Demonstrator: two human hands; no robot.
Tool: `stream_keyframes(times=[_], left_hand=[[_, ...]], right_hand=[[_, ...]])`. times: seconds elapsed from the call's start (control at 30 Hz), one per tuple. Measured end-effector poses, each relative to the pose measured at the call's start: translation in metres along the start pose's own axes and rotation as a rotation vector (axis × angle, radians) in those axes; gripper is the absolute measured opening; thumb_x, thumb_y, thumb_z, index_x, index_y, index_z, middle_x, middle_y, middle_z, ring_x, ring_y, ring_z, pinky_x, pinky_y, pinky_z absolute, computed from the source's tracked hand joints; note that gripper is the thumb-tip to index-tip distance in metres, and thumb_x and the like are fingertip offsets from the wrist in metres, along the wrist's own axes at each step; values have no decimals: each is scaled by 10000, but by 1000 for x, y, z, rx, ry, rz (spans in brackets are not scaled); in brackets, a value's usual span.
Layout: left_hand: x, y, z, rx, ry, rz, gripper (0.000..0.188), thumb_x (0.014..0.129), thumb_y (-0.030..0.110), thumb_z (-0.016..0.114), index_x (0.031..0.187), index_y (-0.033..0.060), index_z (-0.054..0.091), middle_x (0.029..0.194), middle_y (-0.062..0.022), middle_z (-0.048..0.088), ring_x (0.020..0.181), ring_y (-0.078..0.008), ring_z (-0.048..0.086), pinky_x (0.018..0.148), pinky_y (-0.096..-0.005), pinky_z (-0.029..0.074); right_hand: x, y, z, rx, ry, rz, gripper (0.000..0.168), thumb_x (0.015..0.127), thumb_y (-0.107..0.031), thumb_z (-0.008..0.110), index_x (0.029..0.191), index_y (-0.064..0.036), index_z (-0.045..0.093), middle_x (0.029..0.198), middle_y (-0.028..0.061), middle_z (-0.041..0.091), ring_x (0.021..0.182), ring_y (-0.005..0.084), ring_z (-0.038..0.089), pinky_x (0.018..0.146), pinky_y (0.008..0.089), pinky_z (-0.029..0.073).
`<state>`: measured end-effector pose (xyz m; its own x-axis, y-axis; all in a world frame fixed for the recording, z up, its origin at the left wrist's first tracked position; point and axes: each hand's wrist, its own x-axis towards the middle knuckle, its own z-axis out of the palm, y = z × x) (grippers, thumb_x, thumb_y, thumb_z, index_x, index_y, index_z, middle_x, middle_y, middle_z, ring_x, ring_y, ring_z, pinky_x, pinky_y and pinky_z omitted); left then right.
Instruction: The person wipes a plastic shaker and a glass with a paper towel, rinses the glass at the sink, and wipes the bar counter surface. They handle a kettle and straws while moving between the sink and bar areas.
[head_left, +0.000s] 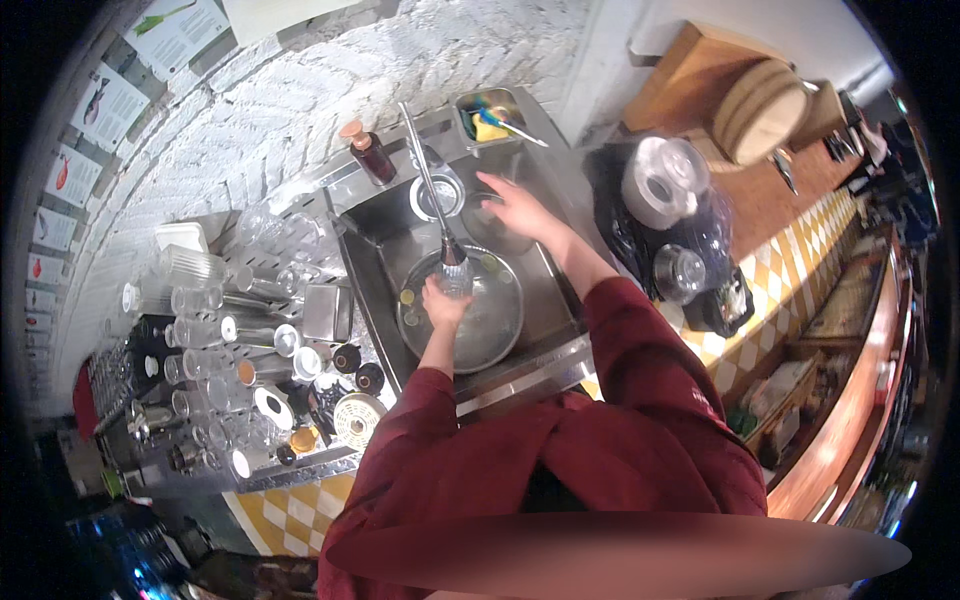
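Observation:
A ribbed clear glass (454, 279) is in my left hand (445, 301), right under the end of the long faucet spout (430, 180). Below it, in the steel sink (390, 251), lies a large round metal bowl or pan (491, 330) with water and a few yellow-green round slices in it. My right hand (517, 210) is raised over the back right of the sink with fingers spread, nothing seen in it. Near it is a round clear vessel (486, 225), partly hidden by the hand. A round white-rimmed piece (437, 197) sits behind the spout.
Many glasses and containers crowd the drainboard (289, 281) at left. An amber pump bottle (372, 156) and a metal tray with sponges (491, 124) stand along the back. Plastic containers (664, 184) are on the right. A brick wall (315, 97) rises behind.

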<state>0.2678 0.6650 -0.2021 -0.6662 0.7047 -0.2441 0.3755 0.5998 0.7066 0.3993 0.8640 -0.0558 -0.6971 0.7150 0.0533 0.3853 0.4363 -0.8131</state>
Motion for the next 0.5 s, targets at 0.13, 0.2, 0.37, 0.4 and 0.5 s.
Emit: stream_keyframes(times=[0.13,0.2,0.37,0.4,0.5], left_hand=[[13,-4,6,-21,64,56,916,446,192,919,1226,53,459,1182,-170,554,1137,-348,526,977,-424,436],[19,3,13,-46,89,59,893,441,176,927,1196,46,468,1155,-169,565,1116,-347,539,967,-417,442],[18,-2,18,-97,120,33,875,481,87,903,1233,27,459,1184,-190,559,1125,-356,535,982,-412,436],[20,0,22,-101,128,60,886,479,90,904,1242,27,456,1185,-191,558,1126,-357,534,984,-412,434],[20,2,34,-91,123,76,913,476,104,907,1260,23,448,1202,-192,552,1136,-366,527,992,-412,426]], right_hand=[[107,12,43,-95,6,-167,713,884,-156,609,1491,-65,245,1509,190,321,1382,322,343,1128,378,300],[149,35,67,-298,-22,-183,743,861,-143,576,1497,-39,207,1525,178,297,1417,300,280,1159,373,250],[169,40,127,-618,-273,-540,599,871,-156,502,1436,-15,364,1478,159,393,1380,284,357,1144,375,285],[175,45,128,-594,-255,-536,578,884,-174,500,1426,-8,381,1467,152,415,1368,276,381,1137,369,296],[169,75,112,314,-343,-377,576,916,-250,523,1407,20,391,1415,134,483,1319,235,444,1100,354,341]])
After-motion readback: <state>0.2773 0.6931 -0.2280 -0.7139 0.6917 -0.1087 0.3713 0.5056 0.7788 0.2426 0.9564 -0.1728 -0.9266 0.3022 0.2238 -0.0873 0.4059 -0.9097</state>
